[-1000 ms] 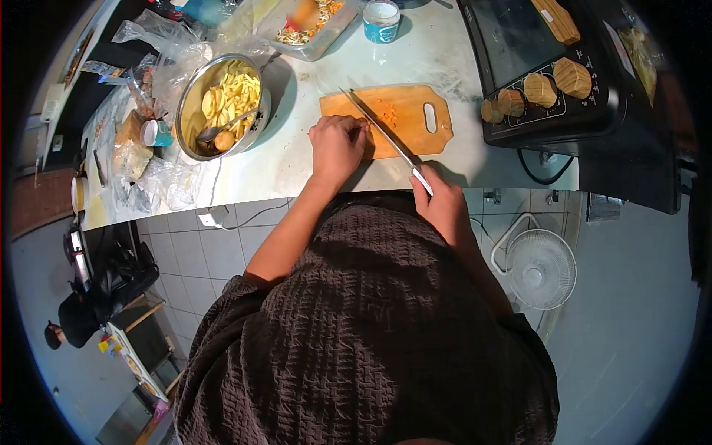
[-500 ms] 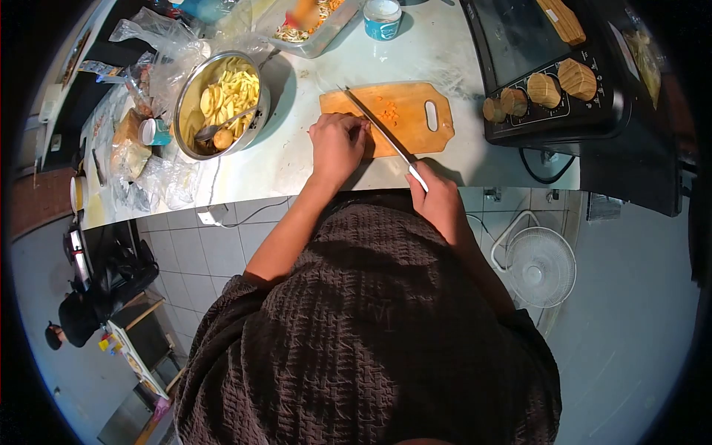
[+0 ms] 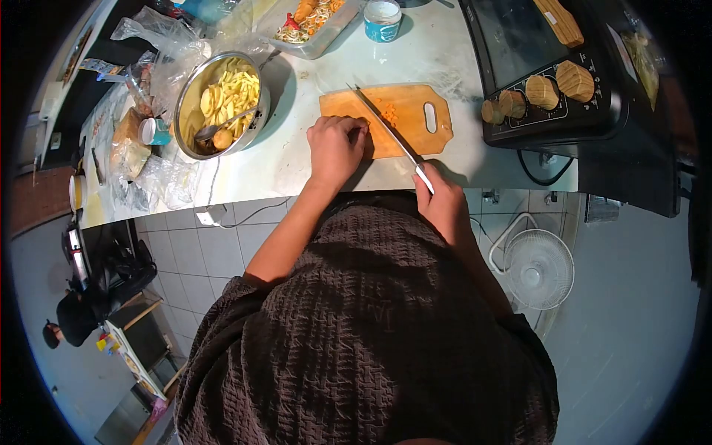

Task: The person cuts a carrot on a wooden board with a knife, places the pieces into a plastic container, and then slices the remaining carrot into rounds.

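My left hand (image 3: 337,148) rests over the left part of a wooden cutting board (image 3: 411,141), fingers bent and pinched together. Whatever they hold is hidden behind the fingers. Small chopped orange bits (image 3: 389,113), which look like carrot, lie on the board beside the blade. My right hand (image 3: 442,194) is closed round the white handle of a long kitchen knife (image 3: 393,135). The blade slants up and left across the board, close to my left fingertips, its tip reaching the board's far edge.
To the left stands a metal pot (image 3: 182,122) of pale yellow cut pieces with a spoon. Behind are a clear tub (image 3: 319,46) of shredded vegetables and a blue-white jar (image 3: 382,26). A black oven (image 3: 578,122) stands right; plastic bags (image 3: 167,182) lie left. Another person (image 3: 76,319) is far left.
My right hand and the knife have shifted slightly to the right. My left hand stays nearly in place. An orange thing at the tub, blurred before, now shows sharply.
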A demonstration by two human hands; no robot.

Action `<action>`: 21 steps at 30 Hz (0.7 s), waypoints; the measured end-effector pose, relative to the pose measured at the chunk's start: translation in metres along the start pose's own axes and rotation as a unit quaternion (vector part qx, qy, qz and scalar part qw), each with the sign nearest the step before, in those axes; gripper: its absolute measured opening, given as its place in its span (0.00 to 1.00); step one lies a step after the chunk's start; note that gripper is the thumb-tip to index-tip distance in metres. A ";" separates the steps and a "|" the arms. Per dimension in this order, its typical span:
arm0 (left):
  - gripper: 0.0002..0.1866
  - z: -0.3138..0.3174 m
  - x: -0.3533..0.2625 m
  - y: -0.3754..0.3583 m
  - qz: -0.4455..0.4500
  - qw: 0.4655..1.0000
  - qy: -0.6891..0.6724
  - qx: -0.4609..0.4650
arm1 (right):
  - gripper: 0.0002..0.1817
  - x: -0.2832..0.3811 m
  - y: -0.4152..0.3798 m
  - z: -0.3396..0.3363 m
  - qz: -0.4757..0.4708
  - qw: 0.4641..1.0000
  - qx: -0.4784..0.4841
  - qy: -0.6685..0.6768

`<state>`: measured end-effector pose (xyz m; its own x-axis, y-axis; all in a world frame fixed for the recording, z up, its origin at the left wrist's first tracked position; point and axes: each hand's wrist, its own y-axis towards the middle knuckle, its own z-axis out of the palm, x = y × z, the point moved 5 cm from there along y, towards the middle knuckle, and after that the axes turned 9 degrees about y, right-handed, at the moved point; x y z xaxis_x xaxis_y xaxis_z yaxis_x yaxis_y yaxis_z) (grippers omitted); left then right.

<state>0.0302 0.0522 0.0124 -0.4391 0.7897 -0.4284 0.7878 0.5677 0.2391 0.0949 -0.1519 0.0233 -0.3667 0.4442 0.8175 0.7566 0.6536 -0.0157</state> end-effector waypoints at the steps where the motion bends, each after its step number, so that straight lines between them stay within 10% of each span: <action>1: 0.05 0.000 0.001 0.000 0.001 1.000 0.000 0.000 | 0.10 0.001 0.000 0.000 -0.011 1.000 -0.007 0.002; 21: 0.06 0.008 0.009 0.000 -0.025 0.999 -0.031 0.015 | 0.13 0.002 0.000 0.008 0.015 0.999 0.032 -0.016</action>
<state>0.0295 0.0570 0.0016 -0.4517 0.7440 -0.4924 0.7783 0.5984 0.1902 0.0896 -0.1463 0.0205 -0.3621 0.4829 0.7973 0.7312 0.6776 -0.0783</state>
